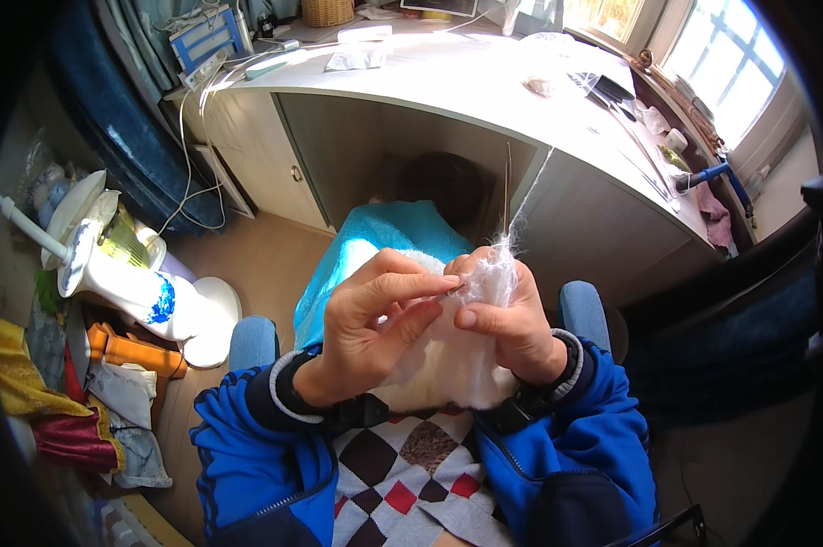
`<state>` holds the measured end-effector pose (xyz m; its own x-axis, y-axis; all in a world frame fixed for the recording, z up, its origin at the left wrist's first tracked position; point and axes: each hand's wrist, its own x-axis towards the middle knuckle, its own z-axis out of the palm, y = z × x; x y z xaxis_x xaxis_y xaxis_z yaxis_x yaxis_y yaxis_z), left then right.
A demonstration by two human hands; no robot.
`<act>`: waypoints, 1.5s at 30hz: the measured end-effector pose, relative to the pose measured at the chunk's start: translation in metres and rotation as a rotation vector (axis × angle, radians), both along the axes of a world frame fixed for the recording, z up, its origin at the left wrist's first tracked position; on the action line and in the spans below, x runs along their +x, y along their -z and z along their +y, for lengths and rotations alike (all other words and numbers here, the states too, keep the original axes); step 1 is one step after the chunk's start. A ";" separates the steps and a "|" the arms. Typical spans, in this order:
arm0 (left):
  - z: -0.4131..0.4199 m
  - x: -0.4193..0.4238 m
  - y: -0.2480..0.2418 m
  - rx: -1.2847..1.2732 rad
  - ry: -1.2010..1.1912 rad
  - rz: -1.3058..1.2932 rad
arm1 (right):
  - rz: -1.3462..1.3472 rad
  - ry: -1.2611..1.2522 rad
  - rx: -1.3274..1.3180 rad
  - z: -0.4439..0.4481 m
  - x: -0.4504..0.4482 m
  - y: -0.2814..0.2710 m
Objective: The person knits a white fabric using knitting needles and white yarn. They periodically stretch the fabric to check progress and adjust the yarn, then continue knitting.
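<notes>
My right hand (507,311) grips fluffy white knitting (445,369) by its bunched upper edge. Out of that bunch a thin knitting needle (507,184) points away from me toward the desk. A strand of fuzzy white yarn (536,179) runs from the stitches up to the desk edge. Between thumb and forefinger, my left hand (377,318) pinches a slim tip, seemingly another needle, at the knitting's left side. The fabric hangs below both hands over my lap, and its lower part is partly hidden by the wrists. Turquoise cloth (397,236) lies beyond it across my knees.
A pale desk (445,75) with an open kneehole curves ahead, holding cables, a plastic bag (548,44) and small items. At left stand a white pedestal (144,301), an orange wooden piece (134,349) and heaped cloths (76,437). Chair armrests (254,342) flank me.
</notes>
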<state>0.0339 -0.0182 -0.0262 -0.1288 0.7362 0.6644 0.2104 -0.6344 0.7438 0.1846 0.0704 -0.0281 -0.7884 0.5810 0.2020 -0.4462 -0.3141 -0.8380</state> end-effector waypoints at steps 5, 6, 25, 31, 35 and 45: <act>0.001 0.003 -0.001 0.001 0.004 -0.042 | -0.025 0.016 -0.053 -0.003 -0.001 -0.001; 0.000 0.004 -0.001 0.001 0.011 -0.060 | -0.033 0.018 -0.058 -0.003 -0.001 -0.001; 0.004 0.001 -0.001 0.093 -0.083 0.114 | -0.010 -0.012 -0.165 -0.005 -0.003 -0.003; 0.003 0.000 -0.001 0.084 -0.080 0.117 | -0.031 0.034 -0.099 -0.006 -0.002 -0.005; 0.003 0.000 -0.002 0.080 -0.094 0.138 | 0.031 0.030 -0.040 -0.002 -0.002 -0.001; 0.002 0.000 -0.005 0.064 -0.119 0.181 | 0.035 0.119 0.078 -0.002 -0.002 0.000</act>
